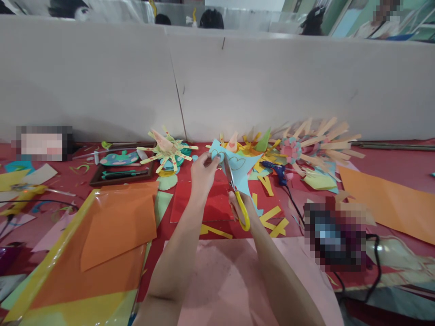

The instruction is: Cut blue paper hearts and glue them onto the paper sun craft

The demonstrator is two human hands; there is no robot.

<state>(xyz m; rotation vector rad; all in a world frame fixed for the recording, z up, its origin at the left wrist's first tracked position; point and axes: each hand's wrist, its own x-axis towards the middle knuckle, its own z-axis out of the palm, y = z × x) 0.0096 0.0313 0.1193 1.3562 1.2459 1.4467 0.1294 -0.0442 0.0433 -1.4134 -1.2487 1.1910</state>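
My left hand pinches the left edge of a light blue sheet of paper that has heart outlines drawn on it. In my right hand is a pair of scissors with yellow handles. Their metal blades lie at the paper beside the drawn hearts, close to my left fingers. Both hands are raised over a red board on the table. Some fingers of my right hand are hidden behind the scissor handle and the paper.
Yellow paper strips lie right of the board. Behind are paper flowers and a blue glue gun with a cord. Orange sheets are at left, near a dark tray of tools. A grey partition stands behind.
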